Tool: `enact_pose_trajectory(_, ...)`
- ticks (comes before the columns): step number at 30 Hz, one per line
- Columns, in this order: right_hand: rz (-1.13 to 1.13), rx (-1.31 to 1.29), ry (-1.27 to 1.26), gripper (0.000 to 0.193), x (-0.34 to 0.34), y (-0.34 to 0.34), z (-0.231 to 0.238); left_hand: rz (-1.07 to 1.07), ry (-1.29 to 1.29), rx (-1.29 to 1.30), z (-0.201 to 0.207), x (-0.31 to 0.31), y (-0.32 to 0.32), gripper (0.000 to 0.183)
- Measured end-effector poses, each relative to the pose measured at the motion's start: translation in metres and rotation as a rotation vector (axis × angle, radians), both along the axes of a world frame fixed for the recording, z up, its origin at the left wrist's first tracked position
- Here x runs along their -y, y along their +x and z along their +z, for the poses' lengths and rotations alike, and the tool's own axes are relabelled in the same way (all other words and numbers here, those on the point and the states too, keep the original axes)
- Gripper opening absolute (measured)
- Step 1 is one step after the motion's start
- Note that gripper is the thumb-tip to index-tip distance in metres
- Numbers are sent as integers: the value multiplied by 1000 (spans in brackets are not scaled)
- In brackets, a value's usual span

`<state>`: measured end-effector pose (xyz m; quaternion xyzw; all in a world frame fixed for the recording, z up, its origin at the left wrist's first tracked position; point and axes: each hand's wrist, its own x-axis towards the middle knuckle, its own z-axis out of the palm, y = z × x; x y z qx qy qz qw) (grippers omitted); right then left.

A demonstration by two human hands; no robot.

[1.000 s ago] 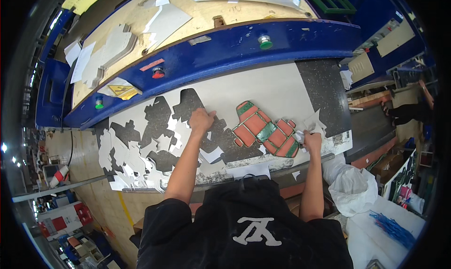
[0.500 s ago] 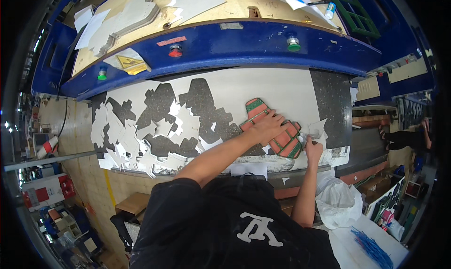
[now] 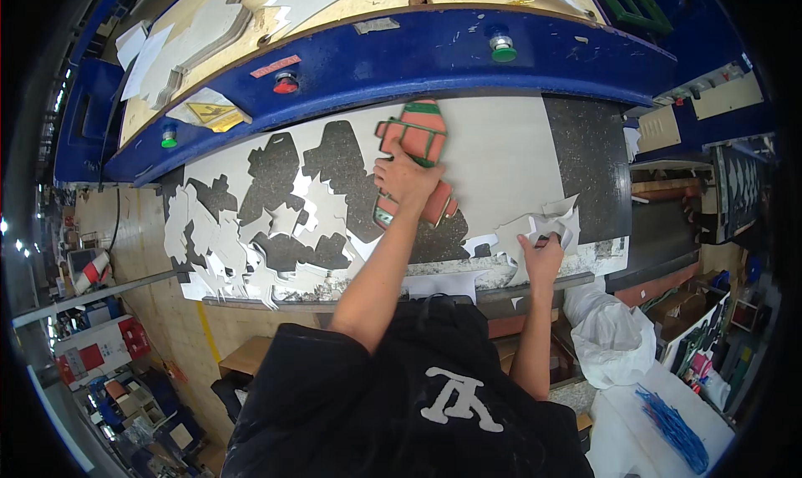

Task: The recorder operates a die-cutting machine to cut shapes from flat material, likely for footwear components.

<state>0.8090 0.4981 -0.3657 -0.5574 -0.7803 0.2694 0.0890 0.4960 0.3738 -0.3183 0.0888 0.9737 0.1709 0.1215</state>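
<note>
My left hand [image 3: 407, 177] grips a cutting die [image 3: 426, 144] with pinkish-red foam and green strips, its fingers wrapped over the narrow middle. The die stands lengthwise over the left edge of the uncut part of a pale grey sheet [image 3: 501, 156], beside the cut-out gaps that show the dark, speckled bed [image 3: 582, 156]. At the near right of the sheet my right hand [image 3: 543, 261] is closed on a jagged grey-white cardboard scrap [image 3: 565, 221], thumb and fingers pinched at its edge. The palm side of both hands is hidden.
Cut scraps [image 3: 221, 248] lie heaped on the left of the bed. A blue machine beam [image 3: 393, 60] with a red button [image 3: 286, 83] and green buttons runs across the far side. A white plastic bag [image 3: 614, 349] and blue strands [image 3: 672, 428] lie at the near right.
My left hand has carried the cutting die left and away from me, turning it more upright. My right hand has shifted slightly left and nearer, and the scrap beside it has moved.
</note>
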Motion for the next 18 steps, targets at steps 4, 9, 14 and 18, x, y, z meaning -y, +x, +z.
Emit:
enact_pose_trajectory(4,73,252,-88,67,-8,-8,18,368,6,-6,1,-16,-7,110)
enact_pose_trajectory(9,269,262,-6,78,21,-59,88,243,145,-18,-9,23,-8,119)
enact_pose_trajectory(14,769,-269,-25,118,59,-128,65,55,688,311,10,94,32,110)
enact_pose_trajectory(18,860,-242,74,120,85,-148,0,-12,649,-142,-29,91,71,96)
